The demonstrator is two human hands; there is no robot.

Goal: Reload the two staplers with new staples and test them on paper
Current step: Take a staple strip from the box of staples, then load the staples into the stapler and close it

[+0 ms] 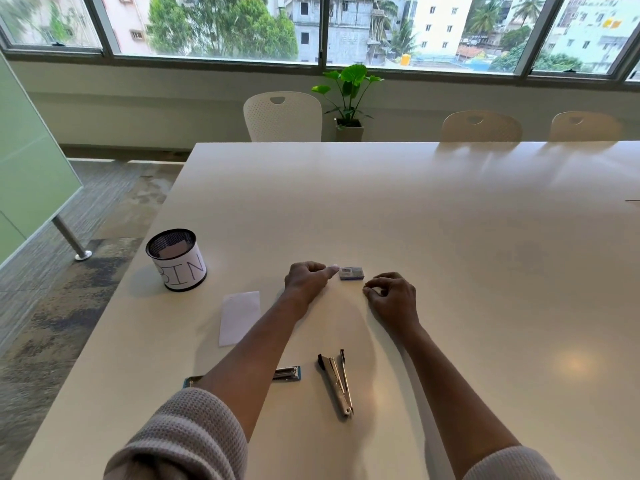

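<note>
A small purple-and-grey staple box (351,273) lies on the white table (450,237). My left hand (306,278) sits just left of it with curled fingers, and one straight fingertip reaches the box's left end. My right hand (393,296) rests on the table just right of and nearer than the box, fingers loosely curled, nothing visible in them. A black and silver stapler (337,382) lies swung open nearer to me. A blue stapler (287,373) lies beside it, mostly hidden under my left forearm. A white paper slip (239,317) lies to the left.
A black mesh cup labelled BIN (176,259) stands near the table's left edge, with a scrap of paper inside. White chairs (282,116) and a potted plant (348,98) stand beyond the far edge, under the windows.
</note>
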